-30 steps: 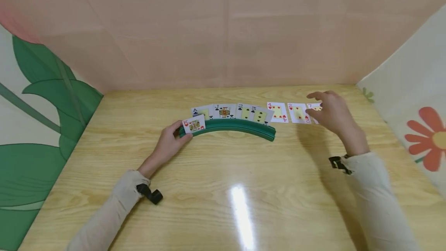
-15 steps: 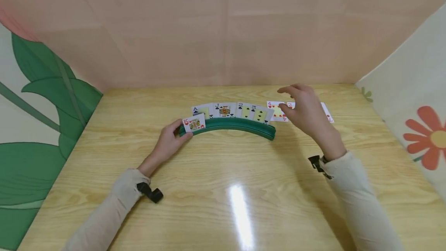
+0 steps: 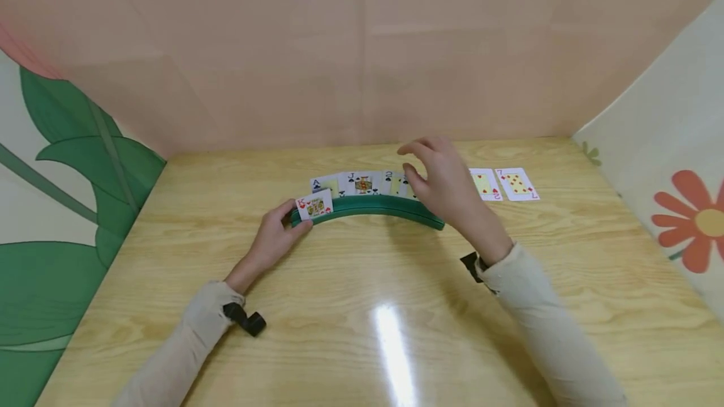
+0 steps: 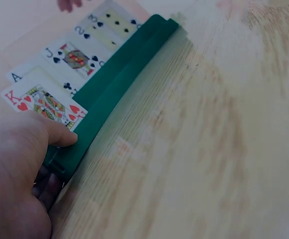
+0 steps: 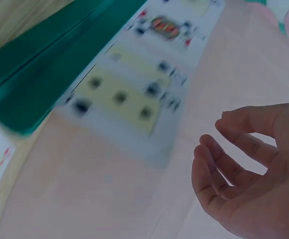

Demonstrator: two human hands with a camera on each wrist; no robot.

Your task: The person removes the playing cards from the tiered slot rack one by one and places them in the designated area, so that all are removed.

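Note:
A curved green card holder (image 3: 367,205) stands on the table, and my left hand (image 3: 274,234) grips its left end. In the left wrist view the thumb (image 4: 62,135) presses its front side beside the king of hearts (image 4: 49,108). Behind the king, a black ace (image 4: 25,77), jack of spades (image 4: 74,59), two of spades (image 4: 97,40) and three of spades (image 4: 117,21) stand in a row in the holder. My right hand (image 3: 444,184) hovers over the holder's right end, fingers loosely bent, holding nothing; it partly covers the three in the head view.
Right of the holder lie the two of hearts (image 3: 483,184) and a red seven (image 3: 517,184), face up on the wooden table (image 3: 317,319). A pink cloth wall (image 3: 362,55) closes the back; flower-painted panels (image 3: 690,206) stand at the sides.
My right hand has moved left from over the red seven, past the red cards, to the holder's right end. It uncovers the seven and now hides the four of hearts. The left hand stays put.

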